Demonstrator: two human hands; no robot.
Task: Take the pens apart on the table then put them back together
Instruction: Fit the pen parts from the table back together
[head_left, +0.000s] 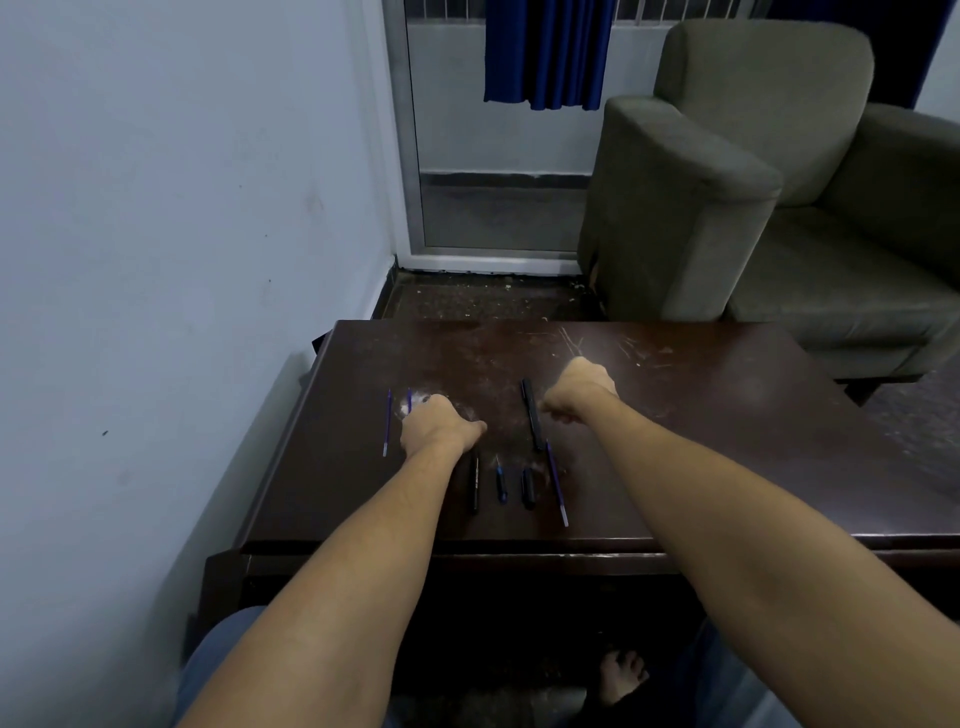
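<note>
Pen parts (474, 483) lay dismantled mid-frame on the table (675, 441); reassembly was judged to be starting. The left hand (439, 426) and right hand (579, 387) were curled knuckles-up, grip indeterminable. Next: pair blue refill (387, 423) with black barrel (532, 415).

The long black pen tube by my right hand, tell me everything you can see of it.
The long black pen tube looks like dark plastic, slim and straight. It lies flat on the brown table, pointing away from the person, just left of the right hand. Whether the hand touches it is unclear.

table (675, 415): dark glossy wood (scratched) | armchair (753, 156): matt cloth
</note>
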